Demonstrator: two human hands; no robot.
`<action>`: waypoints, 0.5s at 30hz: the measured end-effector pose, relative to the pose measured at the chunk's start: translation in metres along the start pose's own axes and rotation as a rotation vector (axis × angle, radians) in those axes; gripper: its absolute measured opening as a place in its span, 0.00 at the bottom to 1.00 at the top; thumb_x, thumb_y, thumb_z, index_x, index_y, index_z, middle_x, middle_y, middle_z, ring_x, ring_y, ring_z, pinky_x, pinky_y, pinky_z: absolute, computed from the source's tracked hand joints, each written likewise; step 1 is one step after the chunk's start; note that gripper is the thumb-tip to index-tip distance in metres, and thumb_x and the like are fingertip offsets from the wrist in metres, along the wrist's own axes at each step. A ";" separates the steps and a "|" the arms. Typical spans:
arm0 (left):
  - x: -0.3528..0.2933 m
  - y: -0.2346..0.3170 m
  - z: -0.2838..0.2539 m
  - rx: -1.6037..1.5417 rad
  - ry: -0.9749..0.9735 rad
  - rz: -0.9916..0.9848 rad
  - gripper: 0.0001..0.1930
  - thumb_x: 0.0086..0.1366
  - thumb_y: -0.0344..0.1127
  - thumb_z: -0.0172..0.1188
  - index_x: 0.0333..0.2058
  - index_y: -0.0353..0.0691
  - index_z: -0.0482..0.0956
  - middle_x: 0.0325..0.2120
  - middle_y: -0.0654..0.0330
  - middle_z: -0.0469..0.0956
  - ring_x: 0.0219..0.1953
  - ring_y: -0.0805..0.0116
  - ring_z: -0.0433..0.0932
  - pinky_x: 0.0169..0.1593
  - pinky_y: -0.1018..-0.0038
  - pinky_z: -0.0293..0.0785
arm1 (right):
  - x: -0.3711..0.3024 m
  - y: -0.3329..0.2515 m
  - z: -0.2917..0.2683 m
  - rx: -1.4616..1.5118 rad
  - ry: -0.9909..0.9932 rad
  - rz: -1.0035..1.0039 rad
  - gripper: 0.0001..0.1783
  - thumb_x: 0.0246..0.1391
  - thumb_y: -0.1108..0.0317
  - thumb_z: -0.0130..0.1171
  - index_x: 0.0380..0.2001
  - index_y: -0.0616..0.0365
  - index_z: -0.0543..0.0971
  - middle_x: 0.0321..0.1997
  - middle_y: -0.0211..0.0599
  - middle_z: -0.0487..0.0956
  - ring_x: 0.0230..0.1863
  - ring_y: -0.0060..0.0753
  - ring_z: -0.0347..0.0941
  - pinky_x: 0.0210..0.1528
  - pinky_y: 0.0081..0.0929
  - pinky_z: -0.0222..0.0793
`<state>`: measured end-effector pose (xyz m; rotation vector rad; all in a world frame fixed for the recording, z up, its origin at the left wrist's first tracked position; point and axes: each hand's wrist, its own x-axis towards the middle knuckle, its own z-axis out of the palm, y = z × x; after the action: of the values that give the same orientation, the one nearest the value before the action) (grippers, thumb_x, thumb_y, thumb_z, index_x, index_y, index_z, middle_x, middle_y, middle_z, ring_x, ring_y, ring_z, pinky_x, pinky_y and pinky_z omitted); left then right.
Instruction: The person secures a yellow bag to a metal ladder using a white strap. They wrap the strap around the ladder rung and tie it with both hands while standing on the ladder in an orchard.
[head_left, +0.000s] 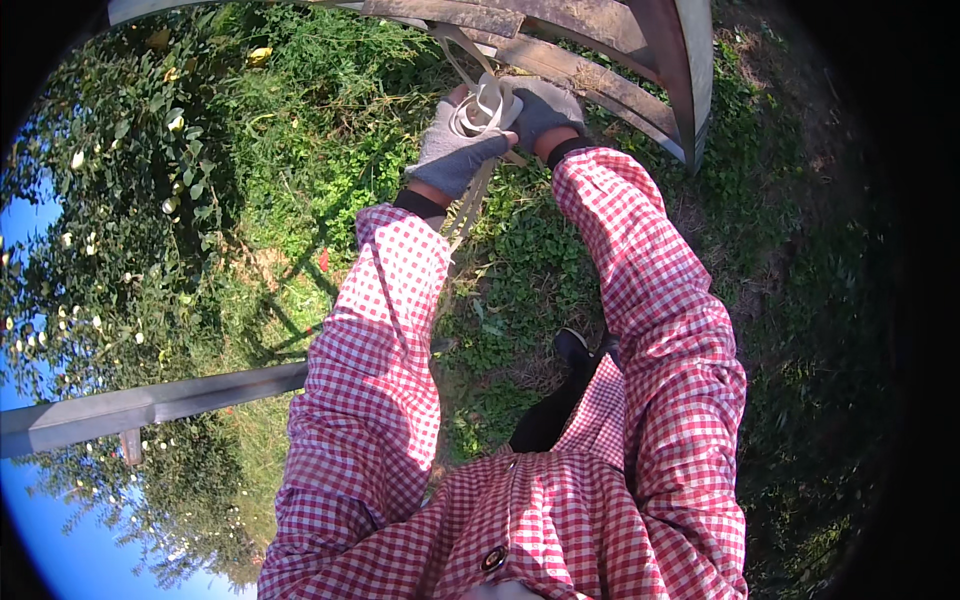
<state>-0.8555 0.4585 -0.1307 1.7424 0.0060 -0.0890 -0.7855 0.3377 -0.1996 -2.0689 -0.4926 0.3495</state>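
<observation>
A loosely coiled bundle of flat, off-white strap [486, 108] sits between my two hands at the top middle. My left hand [452, 150], in a grey fingerless glove, is closed around its lower left side. On the other side my right hand [545, 106], gloved the same way, presses against the coil, its fingertips largely hidden. One strand runs up from the coil to the metal ladder [590, 85]. Loose ends [470, 205] hang below, beside my left wrist.
The ladder's wide, dirt-covered rungs and side rail arch across the top. A grey metal bar [150, 402] crosses at the left. Leafy trees [130, 190] with pale yellowish fruit or bags stand on the left. Grass and weeds [500, 330] cover the ground around my dark shoe [572, 347].
</observation>
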 end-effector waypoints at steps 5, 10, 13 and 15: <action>0.043 0.011 0.032 0.581 0.442 -0.040 0.19 0.47 0.39 0.65 0.37 0.37 0.74 0.28 0.62 0.77 0.30 0.71 0.75 0.36 0.76 0.72 | 0.006 0.032 0.033 0.061 0.247 0.195 0.17 0.47 0.54 0.51 0.27 0.56 0.77 0.28 0.44 0.78 0.27 0.45 0.75 0.27 0.41 0.70; 0.057 -0.012 0.004 -0.003 0.478 -0.134 0.13 0.50 0.36 0.62 0.35 0.42 0.75 0.26 0.60 0.76 0.25 0.71 0.73 0.31 0.74 0.70 | -0.008 0.023 0.037 0.511 -0.004 0.210 0.15 0.53 0.59 0.46 0.33 0.57 0.77 0.33 0.43 0.78 0.30 0.41 0.76 0.32 0.39 0.73; 0.056 -0.033 -0.050 0.460 0.188 -0.230 0.22 0.50 0.37 0.62 0.45 0.40 0.71 0.37 0.54 0.75 0.37 0.61 0.74 0.40 0.71 0.70 | -0.003 -0.002 0.019 -0.377 -0.178 -0.229 0.16 0.51 0.59 0.48 0.40 0.52 0.76 0.40 0.41 0.77 0.41 0.43 0.73 0.44 0.35 0.68; 0.068 -0.014 -0.062 0.846 -0.069 -0.111 0.25 0.48 0.36 0.62 0.47 0.40 0.70 0.42 0.51 0.73 0.44 0.57 0.72 0.47 0.69 0.68 | -0.001 0.001 0.002 -0.561 -0.115 -0.429 0.17 0.50 0.59 0.49 0.41 0.56 0.74 0.40 0.42 0.77 0.44 0.43 0.71 0.46 0.33 0.66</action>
<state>-0.7852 0.5188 -0.1379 2.5827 0.0164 -0.2614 -0.7871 0.3377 -0.2017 -2.3981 -1.1886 0.0733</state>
